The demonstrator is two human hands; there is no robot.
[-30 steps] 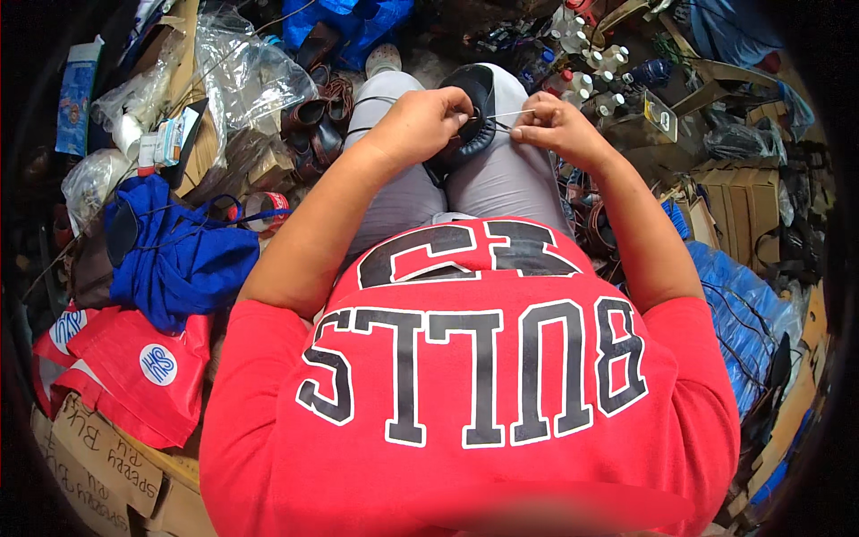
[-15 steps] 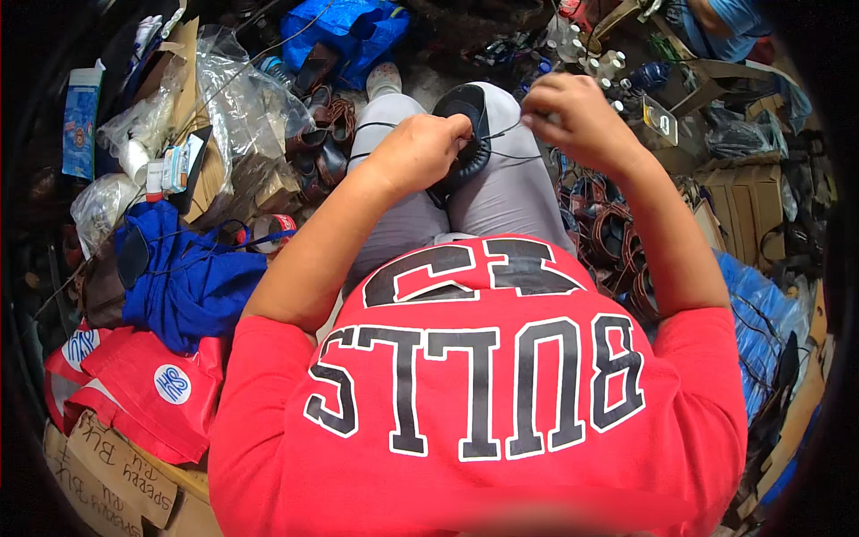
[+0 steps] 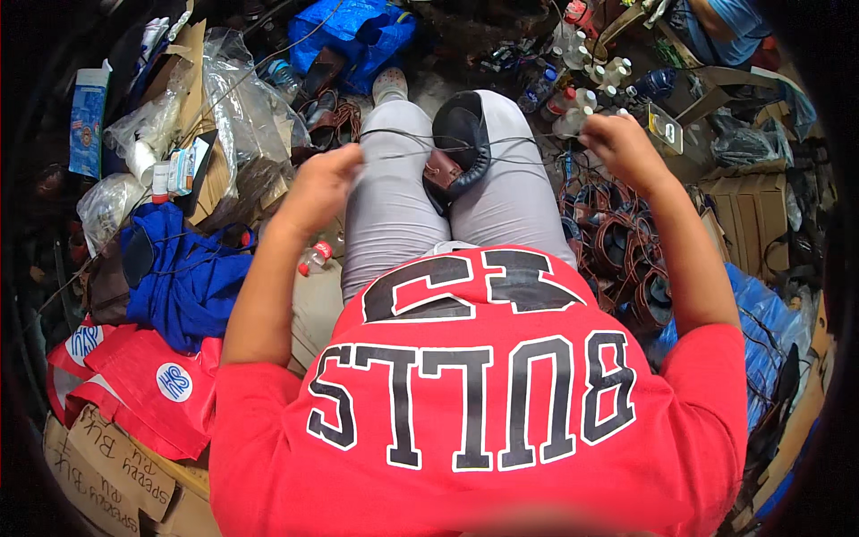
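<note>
A black and brown shoe (image 3: 462,143) is wedged upright between my knees, its dark opening facing up. Dark thread (image 3: 398,134) runs across it and over both thighs toward my hands. My left hand (image 3: 324,186), a little blurred, is closed at the thread's left end beyond my left knee. Out past the right knee, my right hand (image 3: 621,150) is closed on the other end. Both hands are apart from the shoe. Whether either hand also holds a needle or another small tool cannot be seen.
Several strappy brown shoe parts (image 3: 626,246) lie in a heap by my right leg. Plastic bottles (image 3: 573,98) stand ahead on the right. Left of me are blue cloth (image 3: 183,286), clear plastic wrap (image 3: 242,107) and red bags (image 3: 148,385). A person's blue sleeve (image 3: 729,31) shows far right.
My hands have moved apart, the left away from the shoe to the left, the right further right and slightly down. The thread now stretches across both thighs.
</note>
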